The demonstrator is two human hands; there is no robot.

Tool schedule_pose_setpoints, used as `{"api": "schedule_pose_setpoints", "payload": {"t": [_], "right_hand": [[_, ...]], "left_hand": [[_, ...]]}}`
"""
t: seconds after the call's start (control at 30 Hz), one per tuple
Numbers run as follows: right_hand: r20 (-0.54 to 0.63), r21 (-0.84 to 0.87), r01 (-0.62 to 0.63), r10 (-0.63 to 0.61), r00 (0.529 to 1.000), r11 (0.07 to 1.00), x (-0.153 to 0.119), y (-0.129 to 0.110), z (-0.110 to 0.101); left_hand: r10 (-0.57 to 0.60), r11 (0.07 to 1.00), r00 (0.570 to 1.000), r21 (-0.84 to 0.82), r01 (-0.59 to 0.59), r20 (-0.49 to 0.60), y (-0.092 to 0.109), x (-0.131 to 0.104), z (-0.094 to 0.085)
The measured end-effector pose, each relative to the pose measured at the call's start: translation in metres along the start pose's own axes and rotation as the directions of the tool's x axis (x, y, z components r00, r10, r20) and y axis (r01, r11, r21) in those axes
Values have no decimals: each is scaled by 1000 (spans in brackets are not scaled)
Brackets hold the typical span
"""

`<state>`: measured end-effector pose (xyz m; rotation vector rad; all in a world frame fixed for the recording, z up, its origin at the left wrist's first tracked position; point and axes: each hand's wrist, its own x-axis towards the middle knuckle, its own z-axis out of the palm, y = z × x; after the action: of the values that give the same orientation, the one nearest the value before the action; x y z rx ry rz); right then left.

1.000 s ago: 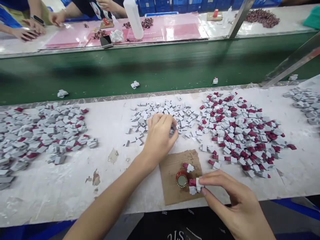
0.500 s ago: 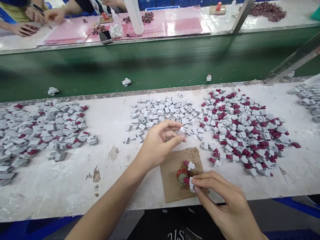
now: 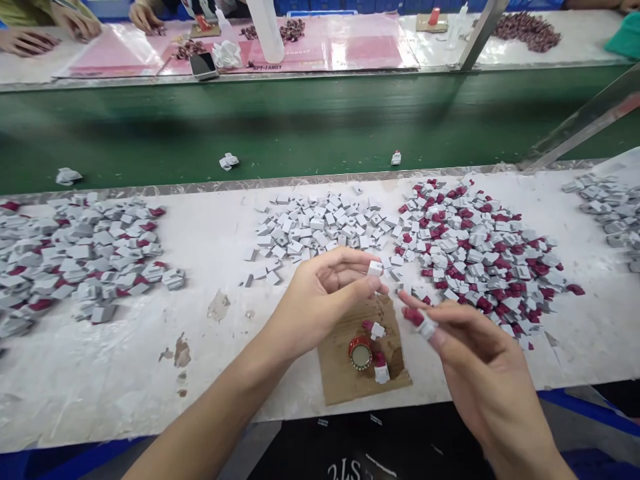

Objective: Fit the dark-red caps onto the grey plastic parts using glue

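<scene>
Between thumb and fingertips, my left hand (image 3: 333, 290) pinches a small light-grey plastic block (image 3: 375, 268). My right hand (image 3: 480, 353) holds a grey plastic piece with a maroon end (image 3: 421, 321), its maroon end pointing up and left toward the left hand. Below both hands lies a square of brown cardboard (image 3: 335, 373). On it sits a red bottle cap (image 3: 360, 353), hollow side up. Two grey-and-maroon pieces rest beside the cap, an upper one (image 3: 376, 329) and a lower one (image 3: 381, 371).
A pile of plain grey blocks (image 3: 320, 223) lies beyond my hands. Heaps of grey-and-maroon pieces flank it, right (image 3: 480, 247) and left (image 3: 75, 253). Behind runs a green belt (image 3: 300, 127) carrying a few pieces. Another person's hands (image 3: 30, 41) rest on the opposite bench.
My right hand has let go of the lower piece on the cardboard and moved up and right, now holding another grey-and-maroon piece. Pieces on the belt have shifted left.
</scene>
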<state>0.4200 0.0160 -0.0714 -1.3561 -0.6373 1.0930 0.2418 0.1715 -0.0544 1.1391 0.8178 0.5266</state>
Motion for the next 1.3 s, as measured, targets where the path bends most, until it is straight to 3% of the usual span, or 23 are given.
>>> {"api": "schedule_pose_setpoints", "payload": {"t": [0.1,0.2,0.63,0.83,0.93,1.07,1.2,1.27,1.3], "right_hand": [[-32,181,7,-1,999,983,21,-6,0],[-20,236,23,-19,1000,971,34,-10,1],[-32,158,58,-53,998,986,41,-7,8],[73,5,93,-93,993,996,43,-8,3],[117,-19,60,-58,991,998,52,-9,1],[179,-112,85,-65,982,990,79,-27,4],[242,-301,161,-88,966,940,132,-57,23],[176,-529,193,-116,978,826,171,-64,45],[124,-685,184,-137,983,705,192,-64,58]], "left_hand": [[-39,993,997,-112,46,68,4,2,10],[-28,982,994,-181,48,109,6,4,18],[4,972,987,-234,34,162,-4,8,20],[94,995,991,-34,-91,99,-1,8,18],[169,979,983,105,-176,70,8,9,14],[178,959,982,212,-189,69,27,22,4],[220,948,973,251,-198,-64,42,57,-21],[296,927,927,304,-220,-232,46,86,-41],[315,922,887,332,-201,-339,47,102,-52]]}}
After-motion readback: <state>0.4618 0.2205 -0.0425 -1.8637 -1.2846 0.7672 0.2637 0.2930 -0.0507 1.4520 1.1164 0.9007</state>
